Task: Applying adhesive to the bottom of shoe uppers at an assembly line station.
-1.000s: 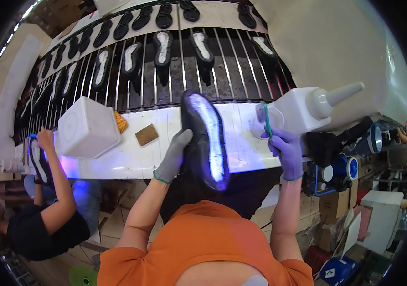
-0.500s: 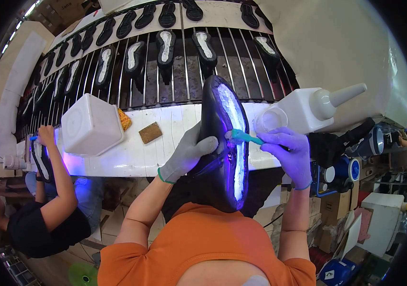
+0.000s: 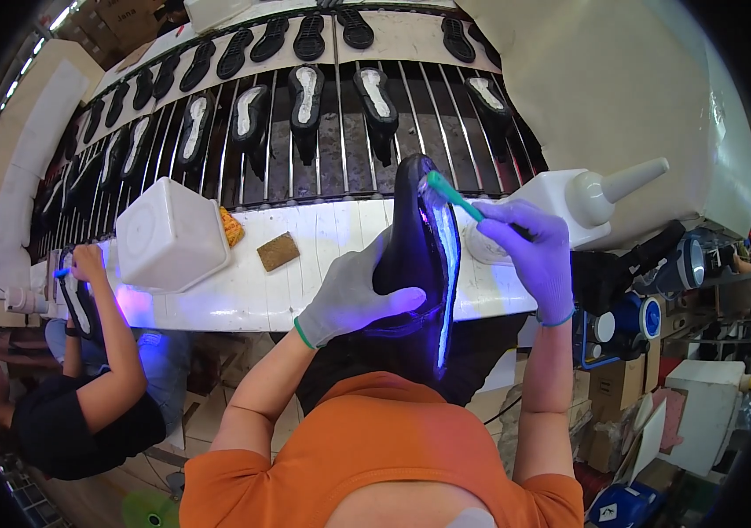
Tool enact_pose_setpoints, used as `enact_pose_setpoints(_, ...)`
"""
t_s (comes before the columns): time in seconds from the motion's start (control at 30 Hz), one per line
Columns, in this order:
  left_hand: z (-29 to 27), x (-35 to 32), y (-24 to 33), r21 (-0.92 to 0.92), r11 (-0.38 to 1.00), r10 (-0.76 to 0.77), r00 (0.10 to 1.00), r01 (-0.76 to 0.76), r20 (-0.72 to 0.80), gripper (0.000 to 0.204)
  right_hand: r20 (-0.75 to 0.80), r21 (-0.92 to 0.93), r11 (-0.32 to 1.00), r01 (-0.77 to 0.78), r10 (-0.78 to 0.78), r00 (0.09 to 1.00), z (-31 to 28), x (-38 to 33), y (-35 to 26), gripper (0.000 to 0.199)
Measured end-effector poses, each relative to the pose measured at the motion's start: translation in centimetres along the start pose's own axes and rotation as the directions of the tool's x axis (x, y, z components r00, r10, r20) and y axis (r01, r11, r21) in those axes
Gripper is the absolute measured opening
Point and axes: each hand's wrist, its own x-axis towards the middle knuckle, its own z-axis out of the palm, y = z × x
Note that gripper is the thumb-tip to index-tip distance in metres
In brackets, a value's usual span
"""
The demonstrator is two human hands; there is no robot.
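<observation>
My left hand (image 3: 353, 295), in a grey glove with a green cuff edge, grips a black shoe upper (image 3: 406, 233) by its side, thumb across it. The shoe is tilted, toe pointing away, its whitish underside turned right and glowing blue-violet under the light. In my gloved right hand (image 3: 529, 255) is a small green-handled brush (image 3: 456, 195). Its head touches the edge near the toe; the bristles are hard to make out. Beneath my right hand a round translucent dish (image 3: 484, 250) is partly hidden. A white bottle with a long spout (image 3: 569, 204) lies behind that hand.
On the white bench (image 3: 331, 220) are an upturned white tub (image 3: 168, 233), an orange sponge (image 3: 232, 227) and a brown block (image 3: 278, 253). Beyond, a roller conveyor (image 3: 261, 176) carries several black shoes, with soles on a shelf behind. At left a co-worker (image 3: 85, 387) handles another shoe.
The brush has moved up from the middle of the underside to the toe edge. The shoe has rolled, so its underside now shows as a narrower strip. My left thumb sits lower.
</observation>
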Motion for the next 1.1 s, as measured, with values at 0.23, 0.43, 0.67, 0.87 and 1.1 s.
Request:
enact_pose_setpoints(0.23,-0.3,0.1,-0.2,0.138,0.989,0.063,0.998,-0.061,-0.012,0.09,-0.045,-0.021,1.0,-0.005,0.004,0.999,-0.3,1.6,-0.7,0.023)
enact_pose_setpoints(0.43,-0.5,-0.2,1.0,0.207,0.977,0.043,0.998,-0.051,0.045,0.09,-0.001,0.128,0.992,0.012,-0.012,1.0,-1.0,1.3,0.1,0.022)
enact_pose_setpoints(0.67,-0.3,-0.3,0.0,0.076,0.995,0.064,0.997,-0.068,0.044,0.082,0.219,0.104,0.988,0.111,-0.132,0.967,-2.4,0.7,-1.4,0.023)
enact_pose_setpoints(0.87,-0.3,0.0,-0.4,0.108,0.989,0.094,0.994,-0.101,0.063,0.087,0.027,0.001,0.991,0.132,-0.132,0.991,-2.0,1.8,-1.5,0.023)
enact_pose_setpoints(1.1,-0.4,0.1,-1.3,-0.089,0.995,0.061,0.995,-0.054,0.082,0.081,0.243,-0.042,0.978,0.205,-0.189,0.951,-2.7,1.3,-1.6,0.022)
